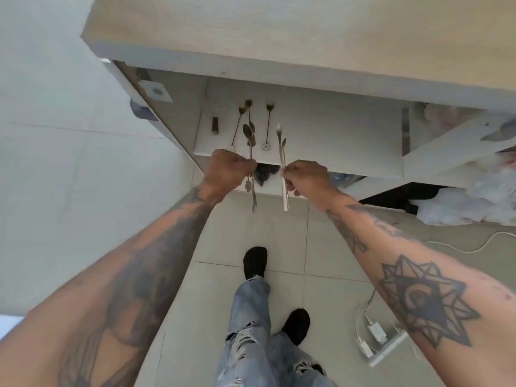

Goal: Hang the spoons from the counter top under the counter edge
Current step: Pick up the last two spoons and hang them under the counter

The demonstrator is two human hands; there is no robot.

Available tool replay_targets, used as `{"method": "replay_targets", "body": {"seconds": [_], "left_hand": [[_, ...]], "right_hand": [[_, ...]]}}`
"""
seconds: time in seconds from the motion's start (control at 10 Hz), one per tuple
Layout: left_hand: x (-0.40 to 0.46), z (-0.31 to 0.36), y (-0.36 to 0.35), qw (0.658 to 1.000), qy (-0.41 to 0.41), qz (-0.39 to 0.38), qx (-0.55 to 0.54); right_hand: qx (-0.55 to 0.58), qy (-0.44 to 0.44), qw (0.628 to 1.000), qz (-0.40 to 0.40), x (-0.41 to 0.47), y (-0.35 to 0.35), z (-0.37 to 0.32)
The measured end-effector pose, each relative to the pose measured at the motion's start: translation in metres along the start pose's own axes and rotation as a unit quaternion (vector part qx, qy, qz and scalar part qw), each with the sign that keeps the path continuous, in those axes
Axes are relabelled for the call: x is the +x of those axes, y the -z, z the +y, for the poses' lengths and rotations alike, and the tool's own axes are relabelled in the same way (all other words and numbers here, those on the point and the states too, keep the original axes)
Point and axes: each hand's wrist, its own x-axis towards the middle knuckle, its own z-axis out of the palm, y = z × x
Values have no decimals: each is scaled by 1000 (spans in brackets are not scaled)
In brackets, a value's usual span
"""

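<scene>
We see both hands raised in front of the bench (279,32) edge, w/ the white panel (321,135) below it. Left hand (227,174) has its grip clamped on a bunch of spoons (250,152), bowls up, handles hanging below the fist. Right hand (305,178) grip is clamped on 2 more spoons (282,152), also bowls up. About 3 thin spoons (267,127) already hang on the panel, btwn & just above the hands. Tiled floor (321,247) below; charger cables (374,333) at right.

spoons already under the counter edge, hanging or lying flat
Hanging: the three dark spoons dangle from the white panel, above both hands' held spoons.
</scene>
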Motion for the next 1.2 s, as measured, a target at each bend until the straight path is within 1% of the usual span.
{"method": "replay_targets", "body": {"seconds": [0.1, 0.2, 0.3, 0.4, 0.5, 0.6, 0.8, 0.9, 1.0, 1.1, 1.2], "left_hand": [[60, 13, -10, 998, 12, 39, 56], [115, 19, -12, 994, 10, 50, 94], [154, 19, -11, 991, -9, 64, 118], [176, 16, -16, 989, -11, 67, 134], [187, 15, -22, 987, -20, 76, 138], [192, 16, -23, 984, -20, 95, 147], [180, 23, -16, 982, -14, 87, 168], [158, 30, -10, 981, -38, 86, 170], [131, 39, -7, 981, -38, 92, 164], [102, 47, -1, 982, -21, 80, 172], [66, 54, 4, 981, -21, 81, 172]], "right_hand": [[6, -14, 1000, 6, 51, -6, -15], [-1, -19, 1000, 17, 101, -9, -31], [17, -34, 999, 21, 141, -13, -44], [15, -40, 999, 12, 169, -21, -50], [11, -63, 998, 27, 186, -30, -52], [16, -71, 996, 56, 194, -35, -54], [-24, -47, 994, 92, 187, -25, -59], [-31, -38, 993, 103, 171, -12, -59], [-22, -28, 994, 107, 147, 2, -61], [-28, -10, 994, 102, 116, 18, -64], [-23, 16, 996, 88, 75, 37, -57]]}}
